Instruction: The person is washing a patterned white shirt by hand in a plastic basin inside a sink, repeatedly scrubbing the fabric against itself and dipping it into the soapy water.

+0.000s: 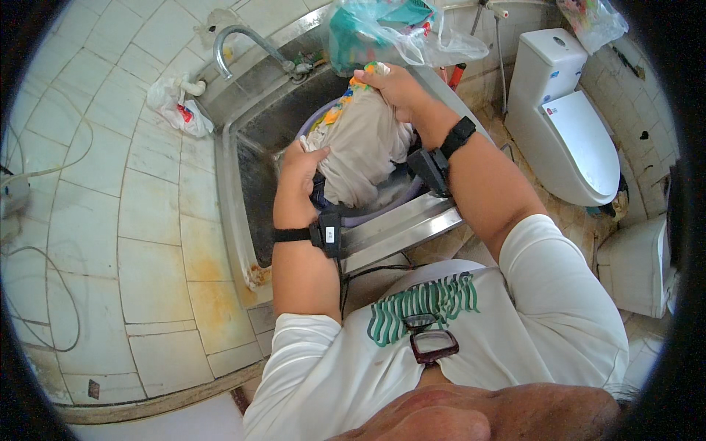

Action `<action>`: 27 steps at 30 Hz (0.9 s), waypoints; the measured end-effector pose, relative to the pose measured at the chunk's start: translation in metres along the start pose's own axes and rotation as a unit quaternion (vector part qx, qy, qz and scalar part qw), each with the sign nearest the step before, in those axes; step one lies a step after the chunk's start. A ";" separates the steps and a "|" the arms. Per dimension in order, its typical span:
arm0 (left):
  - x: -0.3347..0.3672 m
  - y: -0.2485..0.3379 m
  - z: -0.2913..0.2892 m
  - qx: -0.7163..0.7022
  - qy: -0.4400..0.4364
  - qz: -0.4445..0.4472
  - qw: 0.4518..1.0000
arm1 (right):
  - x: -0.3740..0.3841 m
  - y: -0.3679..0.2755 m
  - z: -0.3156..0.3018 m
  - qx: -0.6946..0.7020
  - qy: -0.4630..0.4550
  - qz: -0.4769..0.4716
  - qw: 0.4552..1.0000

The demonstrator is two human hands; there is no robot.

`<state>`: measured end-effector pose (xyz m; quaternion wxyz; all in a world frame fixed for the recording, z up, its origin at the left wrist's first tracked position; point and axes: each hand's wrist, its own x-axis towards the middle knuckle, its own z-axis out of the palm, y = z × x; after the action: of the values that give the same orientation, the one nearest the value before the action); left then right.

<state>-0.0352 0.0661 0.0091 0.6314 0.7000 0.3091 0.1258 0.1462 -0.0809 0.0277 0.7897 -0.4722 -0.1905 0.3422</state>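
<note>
Cloth, lt. grey-beige w/ bright orange-green edge, held bunched over purple basin in steel sink. L hand: fingers closed on cloth's left side, thumb on top, rest mostly hidden. R hand, higher up: fingers closed on patterned top edge. Dark fabric just below cloth. Faucet at sink's back; plastic bag beyond R hand; white toilet off to R.

Held a wrinkled beige cloth with a multicoloured patch between the bare left hand and the bare right hand, over a round lavender basin within a rectangular grey metal sink. Included a curved silver faucet and translucent plastic bag at the sink's far side, plus a white toilet at right.
</note>
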 end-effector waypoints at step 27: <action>-0.004 0.012 -0.012 -0.112 0.265 0.170 0.942 | 0.010 0.040 -0.016 -0.717 -0.196 -0.140 0.654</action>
<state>-0.0412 0.0731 0.0235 0.5705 0.6079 0.3255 0.4461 0.1486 -0.0704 -0.0148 0.1884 -0.7816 -0.5905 0.0695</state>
